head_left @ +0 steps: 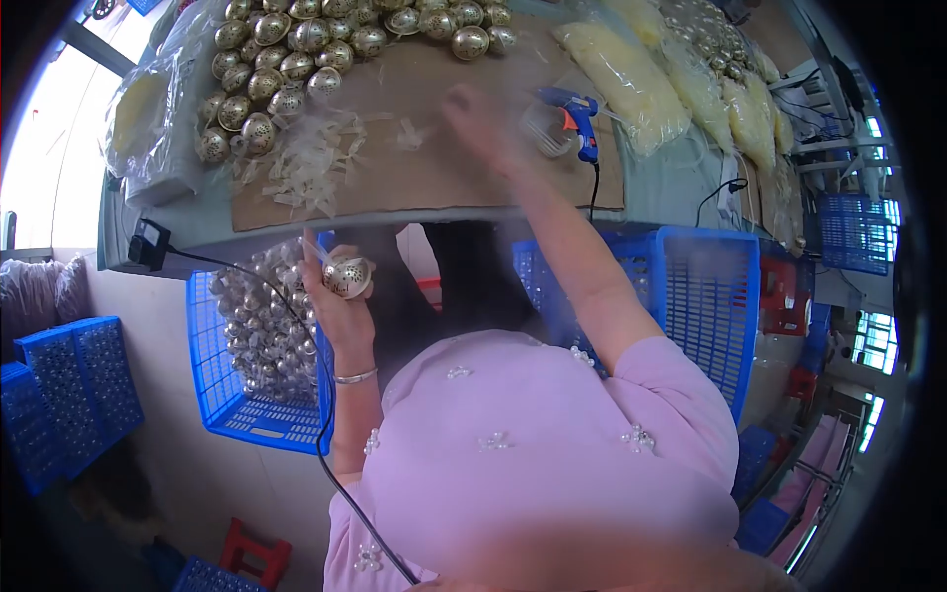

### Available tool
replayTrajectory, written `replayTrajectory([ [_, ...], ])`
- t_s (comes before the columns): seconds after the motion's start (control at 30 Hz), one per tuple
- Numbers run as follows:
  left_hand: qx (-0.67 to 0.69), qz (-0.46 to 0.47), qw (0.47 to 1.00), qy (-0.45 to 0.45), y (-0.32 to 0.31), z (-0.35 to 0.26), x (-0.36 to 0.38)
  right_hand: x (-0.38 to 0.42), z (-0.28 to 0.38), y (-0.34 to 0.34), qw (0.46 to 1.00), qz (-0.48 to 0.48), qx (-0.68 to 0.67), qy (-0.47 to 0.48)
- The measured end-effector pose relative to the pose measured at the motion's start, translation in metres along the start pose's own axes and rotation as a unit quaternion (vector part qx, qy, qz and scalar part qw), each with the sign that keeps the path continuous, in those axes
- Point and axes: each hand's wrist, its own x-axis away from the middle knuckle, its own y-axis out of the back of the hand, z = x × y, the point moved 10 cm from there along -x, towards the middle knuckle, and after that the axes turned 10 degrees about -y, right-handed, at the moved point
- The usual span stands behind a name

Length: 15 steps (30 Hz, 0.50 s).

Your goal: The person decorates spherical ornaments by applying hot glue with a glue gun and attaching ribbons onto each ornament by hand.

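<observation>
- The left hand [340, 321] is clasping a patterned metal ball [346, 278] in front of the table edge, above a blue basket [261, 431] of similar balls.
- The right hand [475, 120] is reaching over the cardboard [414, 183], apart from the left; blur is hiding its fingers, so whether it is holding anything I cannot tell.
- Clear strips [316, 158] are lying left of the right hand, the blue glue gun [584, 123] to its right.
- Good handling means the left fingers are steadying the ball without squeezing, while the right is avoiding the gun's possibly hot nozzle.
</observation>
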Motion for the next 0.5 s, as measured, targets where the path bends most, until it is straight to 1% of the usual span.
replayTrajectory([
  [0.1, 0.009, -0.003, 1.0, 0.009, -0.001, 0.003, 0.001, -0.008, 0.002, -0.018, 0.998, 0.011, 0.02, 0.059],
  [0.2, 0.015, -0.007, 1.0, 0.011, -0.006, 0.002, 0.003, -0.005, 0.025, -0.046, 0.982, 0.075, 0.066, 0.16],
  [0.3, 0.015, 0.001, 1.0, -0.003, -0.005, 0.001, 0.003, -0.017, 0.042, -0.055, 0.974, 0.182, 0.02, 0.136],
  [0.33, 0.014, -0.002, 1.0, -0.005, -0.004, -0.001, 0.001, -0.02, 0.057, -0.04, 0.973, 0.185, -0.086, 0.11],
  [0.37, 0.014, -0.009, 1.0, -0.006, -0.003, -0.003, 0.001, -0.016, 0.07, -0.023, 0.96, 0.19, -0.191, 0.079],
  [0.4, 0.011, -0.013, 1.0, -0.003, 0.0, -0.005, 0.003, -0.013, 0.072, -0.014, 0.936, 0.19, -0.294, 0.042],
  [0.5, 0.002, -0.006, 1.0, -0.007, 0.001, -0.002, 0.0, -0.003, 0.071, -0.026, 0.966, 0.196, -0.141, 0.088],
])
